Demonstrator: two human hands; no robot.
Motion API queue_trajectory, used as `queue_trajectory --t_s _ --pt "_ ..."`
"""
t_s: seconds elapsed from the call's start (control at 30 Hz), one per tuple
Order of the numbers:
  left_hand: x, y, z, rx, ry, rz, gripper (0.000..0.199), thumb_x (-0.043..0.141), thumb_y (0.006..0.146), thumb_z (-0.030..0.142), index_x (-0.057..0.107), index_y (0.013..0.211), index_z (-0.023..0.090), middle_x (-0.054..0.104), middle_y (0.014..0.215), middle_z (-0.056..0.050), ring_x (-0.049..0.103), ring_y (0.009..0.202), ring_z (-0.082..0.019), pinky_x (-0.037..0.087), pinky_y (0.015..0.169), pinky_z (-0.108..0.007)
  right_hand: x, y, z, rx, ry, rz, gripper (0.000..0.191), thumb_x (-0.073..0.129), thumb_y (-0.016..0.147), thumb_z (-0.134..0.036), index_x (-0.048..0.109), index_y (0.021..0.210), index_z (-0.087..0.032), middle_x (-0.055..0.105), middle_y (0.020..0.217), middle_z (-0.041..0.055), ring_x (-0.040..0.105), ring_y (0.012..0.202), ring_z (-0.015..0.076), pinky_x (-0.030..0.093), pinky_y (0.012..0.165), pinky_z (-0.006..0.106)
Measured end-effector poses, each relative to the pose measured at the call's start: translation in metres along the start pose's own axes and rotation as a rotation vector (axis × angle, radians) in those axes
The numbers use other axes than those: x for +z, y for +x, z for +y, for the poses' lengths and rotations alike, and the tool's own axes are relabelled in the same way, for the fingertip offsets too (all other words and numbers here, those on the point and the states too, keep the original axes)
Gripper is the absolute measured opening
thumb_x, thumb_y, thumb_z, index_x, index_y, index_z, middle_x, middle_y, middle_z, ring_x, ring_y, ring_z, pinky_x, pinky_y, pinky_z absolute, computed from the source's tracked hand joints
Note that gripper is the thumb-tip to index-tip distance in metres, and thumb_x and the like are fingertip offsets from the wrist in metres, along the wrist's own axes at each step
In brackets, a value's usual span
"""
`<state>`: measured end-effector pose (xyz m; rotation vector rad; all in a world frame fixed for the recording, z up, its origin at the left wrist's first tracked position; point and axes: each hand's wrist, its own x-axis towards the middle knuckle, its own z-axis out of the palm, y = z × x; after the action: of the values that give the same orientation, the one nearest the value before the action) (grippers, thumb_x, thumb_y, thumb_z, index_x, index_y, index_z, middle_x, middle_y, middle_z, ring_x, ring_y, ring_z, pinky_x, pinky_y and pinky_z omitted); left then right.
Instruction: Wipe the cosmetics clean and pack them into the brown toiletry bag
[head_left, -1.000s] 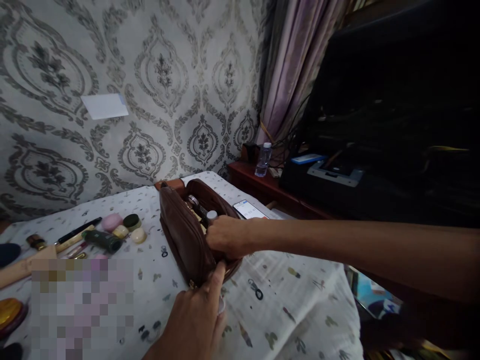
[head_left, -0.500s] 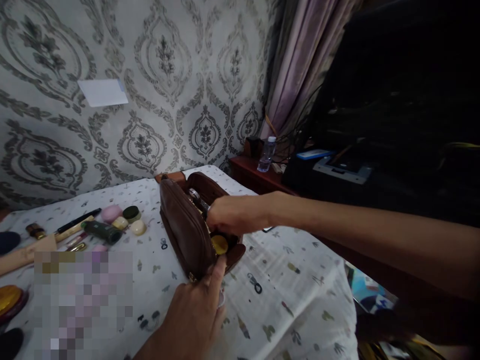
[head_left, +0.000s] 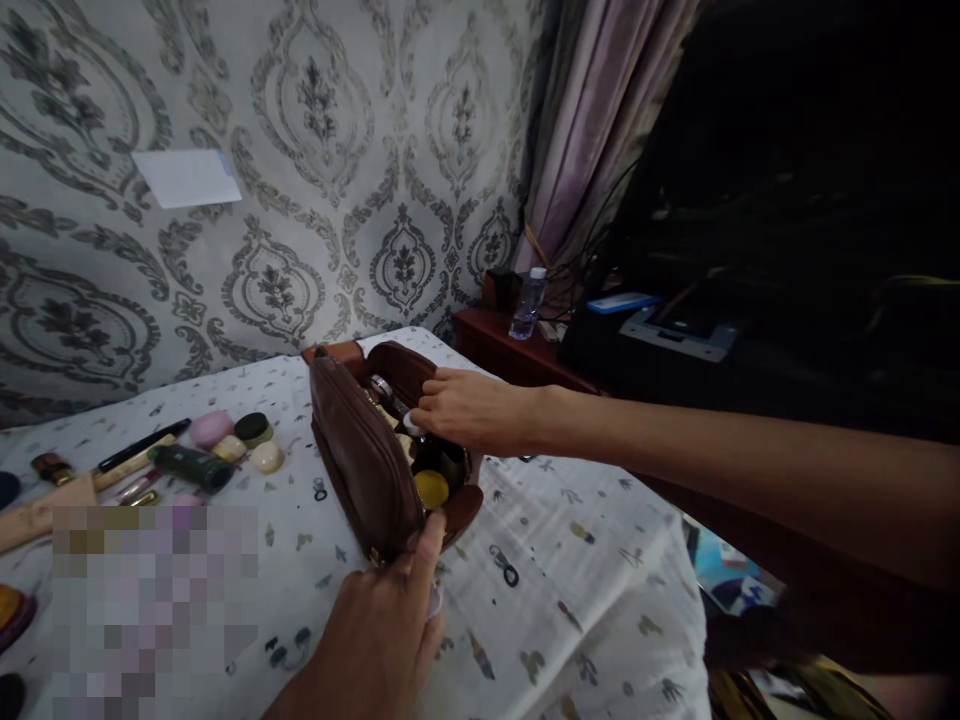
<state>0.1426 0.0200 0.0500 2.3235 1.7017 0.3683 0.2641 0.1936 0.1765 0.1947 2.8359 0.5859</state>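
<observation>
A brown zip cosmetic bag [head_left: 360,460] stands unzipped on the patterned white cloth [head_left: 540,600], its mouth facing up and right. My right hand [head_left: 469,410] reaches into the mouth from the right, with fingers curled down and closed. A small white round-topped item [head_left: 411,422] shows at its fingertips; whether they grip it is unclear. My left hand [head_left: 382,610] holds the near end of the bag, the index finger along its rim. Inside, a yellow round item [head_left: 431,489] lies close to that finger, among darker contents partly hidden by my right hand.
Left of the bag lie a dark green tube [head_left: 191,467], a pink sponge [head_left: 211,429], small jars [head_left: 253,430] and brushes [head_left: 142,447]. A water bottle [head_left: 528,303] stands on the dark red cabinet [head_left: 487,330] behind. Part of the lower left is pixelated.
My right hand has shifted and raised slightly within the bag mouth, uncovering more of the contents and the white-topped item. My left hand stays at the near end. The whole view has shifted slightly.
</observation>
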Motion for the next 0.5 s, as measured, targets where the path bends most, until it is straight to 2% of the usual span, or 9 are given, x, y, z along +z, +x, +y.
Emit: queue_trajectory --t_s 0.07,0.17,0.23,0.3,0.4,0.5 --pt "0.003 0.000 -0.002 0.015 -0.002 0.036 0.068 0.044 0.086 0.014 0.020 0.150 0.014 0.072 0.114 -0.014 0.074 0.087 -0.024 0.057 0.069 -0.032 0.003 -0.001 -0.001 0.005 -0.011 0.044 0.020 0.048 0.092 -0.011 0.060 0.109 -0.010 0.066 0.094 0.0120 0.057 0.089 0.0232 0.038 0.078 0.035" --pt "0.007 -0.001 -0.004 0.023 0.016 0.053 0.069 0.046 0.086 0.015 0.019 0.150 0.015 0.074 0.108 -0.012 0.074 0.083 -0.023 0.057 0.068 -0.031 0.007 0.002 -0.002 -0.011 -0.017 0.142 0.031 0.048 0.093 -0.013 0.053 0.124 -0.011 0.061 0.111 0.0147 0.054 0.094 0.0239 0.037 0.075 0.035" --pt "0.009 -0.002 -0.006 0.018 0.026 0.044 0.070 0.046 0.087 0.015 0.018 0.151 0.016 0.075 0.104 -0.011 0.074 0.081 -0.022 0.057 0.067 -0.030 0.010 0.005 -0.002 -0.065 -0.024 0.156 0.026 0.049 0.094 -0.016 0.057 0.118 -0.013 0.060 0.116 0.0142 0.053 0.099 0.0240 0.036 0.075 0.034" --pt "0.008 -0.003 -0.007 0.011 0.016 0.029 0.069 0.044 0.088 0.014 0.016 0.152 0.017 0.075 0.103 -0.010 0.074 0.081 -0.022 0.057 0.068 -0.031 0.012 0.006 0.000 -0.109 -0.036 0.119 0.019 0.049 0.096 -0.021 0.065 0.101 -0.013 0.064 0.108 0.0125 0.054 0.100 0.0242 0.035 0.075 0.035" --pt "0.005 -0.003 -0.005 0.001 -0.002 0.001 0.070 0.044 0.088 0.015 0.016 0.152 0.017 0.074 0.107 -0.011 0.074 0.084 -0.023 0.058 0.070 -0.033 0.013 0.003 0.003 -0.073 -0.046 0.068 0.032 0.046 0.099 -0.031 0.069 0.084 -0.013 0.068 0.093 0.0109 0.057 0.094 0.0233 0.034 0.078 0.036" --pt "0.002 -0.002 -0.003 -0.006 0.000 -0.022 0.072 0.046 0.086 0.015 0.017 0.152 0.015 0.072 0.114 -0.014 0.074 0.086 -0.025 0.059 0.071 -0.036 0.011 0.000 0.002 -0.038 -0.048 0.053 0.035 0.045 0.099 -0.031 0.070 0.081 -0.013 0.070 0.091 0.0106 0.058 0.090 0.0226 0.033 0.078 0.036"
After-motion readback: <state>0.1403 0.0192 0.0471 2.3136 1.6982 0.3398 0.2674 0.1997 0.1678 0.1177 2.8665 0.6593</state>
